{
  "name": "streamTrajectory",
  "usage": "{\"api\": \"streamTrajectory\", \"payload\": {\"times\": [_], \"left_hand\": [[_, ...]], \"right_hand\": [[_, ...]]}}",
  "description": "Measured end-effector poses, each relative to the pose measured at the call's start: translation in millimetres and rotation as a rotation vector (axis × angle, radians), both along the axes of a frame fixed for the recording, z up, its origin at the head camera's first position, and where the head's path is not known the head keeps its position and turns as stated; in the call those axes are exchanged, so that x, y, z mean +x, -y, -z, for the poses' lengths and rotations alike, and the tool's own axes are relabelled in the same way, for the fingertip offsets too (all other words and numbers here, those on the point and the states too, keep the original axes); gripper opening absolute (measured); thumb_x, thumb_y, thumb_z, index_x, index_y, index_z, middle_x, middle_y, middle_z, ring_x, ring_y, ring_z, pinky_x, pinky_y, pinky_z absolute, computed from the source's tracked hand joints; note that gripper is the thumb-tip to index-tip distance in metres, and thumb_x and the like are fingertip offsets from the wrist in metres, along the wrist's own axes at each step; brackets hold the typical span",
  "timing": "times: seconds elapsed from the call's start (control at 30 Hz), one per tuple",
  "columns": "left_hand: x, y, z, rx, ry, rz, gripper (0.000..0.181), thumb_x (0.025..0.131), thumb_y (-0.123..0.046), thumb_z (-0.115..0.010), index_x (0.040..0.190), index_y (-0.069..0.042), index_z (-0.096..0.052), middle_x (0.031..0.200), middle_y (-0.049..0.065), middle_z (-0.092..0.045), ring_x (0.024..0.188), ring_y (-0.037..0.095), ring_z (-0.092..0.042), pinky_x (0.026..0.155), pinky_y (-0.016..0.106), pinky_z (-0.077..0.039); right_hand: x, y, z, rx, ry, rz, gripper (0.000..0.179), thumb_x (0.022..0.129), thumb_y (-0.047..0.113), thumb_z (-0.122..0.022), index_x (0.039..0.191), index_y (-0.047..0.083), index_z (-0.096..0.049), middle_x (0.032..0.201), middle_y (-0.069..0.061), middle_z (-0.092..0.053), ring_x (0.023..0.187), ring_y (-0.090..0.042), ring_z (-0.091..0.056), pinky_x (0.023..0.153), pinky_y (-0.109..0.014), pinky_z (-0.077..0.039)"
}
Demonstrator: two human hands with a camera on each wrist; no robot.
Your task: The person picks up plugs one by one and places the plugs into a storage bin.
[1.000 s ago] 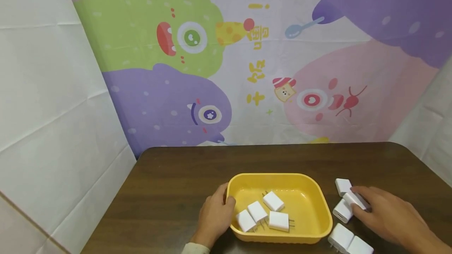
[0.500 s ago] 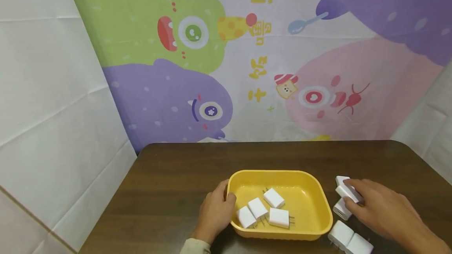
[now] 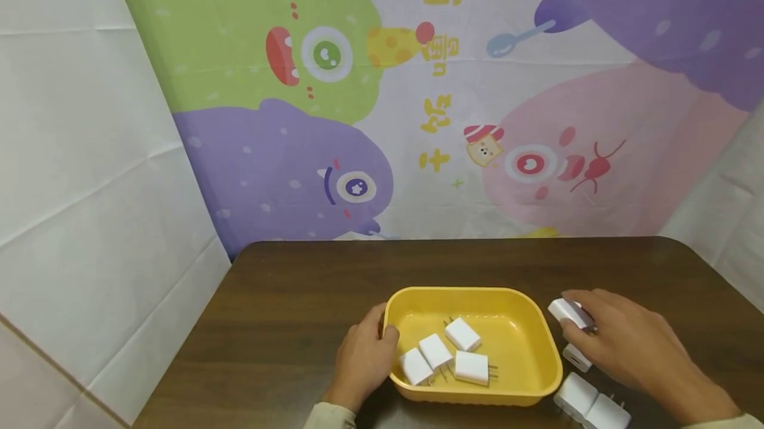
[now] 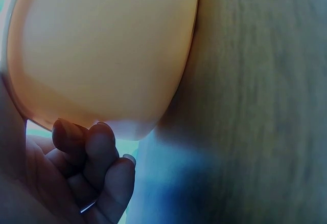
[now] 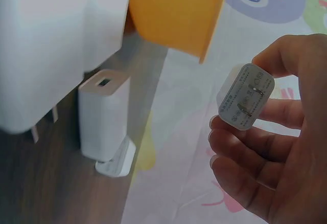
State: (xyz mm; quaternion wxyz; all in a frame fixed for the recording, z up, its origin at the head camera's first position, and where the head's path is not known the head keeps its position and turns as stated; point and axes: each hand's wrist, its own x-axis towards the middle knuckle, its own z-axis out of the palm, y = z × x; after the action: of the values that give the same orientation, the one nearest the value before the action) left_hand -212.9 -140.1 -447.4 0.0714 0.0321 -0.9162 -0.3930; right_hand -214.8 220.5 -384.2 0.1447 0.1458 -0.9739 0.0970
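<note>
Both hands are at work here, and they're well apart! The left hand (image 3: 365,353) comes up from the bottom of the head view, back upward, its thumb (image 3: 390,336) hooked over to the right and its fingers tucked away beyond. Over to the left wrist view: three fingers (image 4: 115,183) bent at the knuckles, bunched close. Now the right hand (image 3: 627,336), reaching in from the lower right, knuckles up, index finger (image 3: 579,296) and thumb meeting in a firm pinch. From the right wrist view, the lower fingers (image 5: 245,155) curl inward, stacked side by side. Pale cuffs (image 3: 329,416) circle both forearms.
</note>
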Motion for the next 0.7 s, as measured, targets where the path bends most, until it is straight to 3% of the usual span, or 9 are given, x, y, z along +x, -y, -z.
{"api": "streamTrajectory", "payload": {"times": [0.17, 0.33, 0.57, 0.7], "left_hand": [[0.1, -0.6, -0.4, -0.009, 0.001, -0.004, 0.042, 0.094, -0.025, -0.055, 0.134, -0.016, -0.063, 0.107, 0.001, -0.072, 0.09, 0.02, -0.064, 0.08, 0.05, -0.049], [0.6, -0.3, 0.4, -0.007, 0.003, -0.012, 0.042, 0.094, -0.025, -0.055, 0.134, -0.016, -0.063, 0.107, 0.001, -0.072, 0.09, 0.02, -0.064, 0.081, 0.05, -0.049], [0.3, 0.7, 0.3, -0.005, 0.001, -0.007, 0.042, 0.093, -0.025, -0.055, 0.134, -0.016, -0.063, 0.107, 0.001, -0.072, 0.09, 0.02, -0.064, 0.081, 0.05, -0.049], [-0.2, 0.3, -0.6, -0.006, 0.004, 0.0, 0.043, 0.094, -0.026, -0.056, 0.135, -0.017, -0.062, 0.108, 0.001, -0.072, 0.092, 0.021, -0.064, 0.081, 0.051, -0.049]], "right_hand": [[0.3, 9.7, -4.3, -0.012, 0.005, -0.006, 0.045, 0.087, 0.04, -0.072, 0.124, 0.014, -0.069, 0.116, -0.008, -0.069, 0.101, -0.03, -0.066, 0.078, -0.059, -0.051], [-0.3, 23.6, -9.0, 0.005, 0.065, -0.015, 0.049, 0.088, 0.044, -0.071, 0.125, 0.014, -0.068, 0.113, -0.006, -0.069, 0.098, -0.027, -0.065, 0.08, -0.059, -0.052], [0.1, 38.1, -9.3, -0.006, 0.014, -0.071, 0.043, 0.089, 0.042, -0.07, 0.123, 0.016, -0.07, 0.112, -0.002, -0.07, 0.097, -0.023, -0.065, 0.078, -0.053, -0.054], [0.1, 43.1, -9.5, -0.006, 0.026, -0.065, 0.045, 0.089, 0.044, -0.07, 0.123, 0.015, -0.07, 0.11, -0.001, -0.07, 0.094, -0.022, -0.065, 0.077, -0.052, -0.054]]}}
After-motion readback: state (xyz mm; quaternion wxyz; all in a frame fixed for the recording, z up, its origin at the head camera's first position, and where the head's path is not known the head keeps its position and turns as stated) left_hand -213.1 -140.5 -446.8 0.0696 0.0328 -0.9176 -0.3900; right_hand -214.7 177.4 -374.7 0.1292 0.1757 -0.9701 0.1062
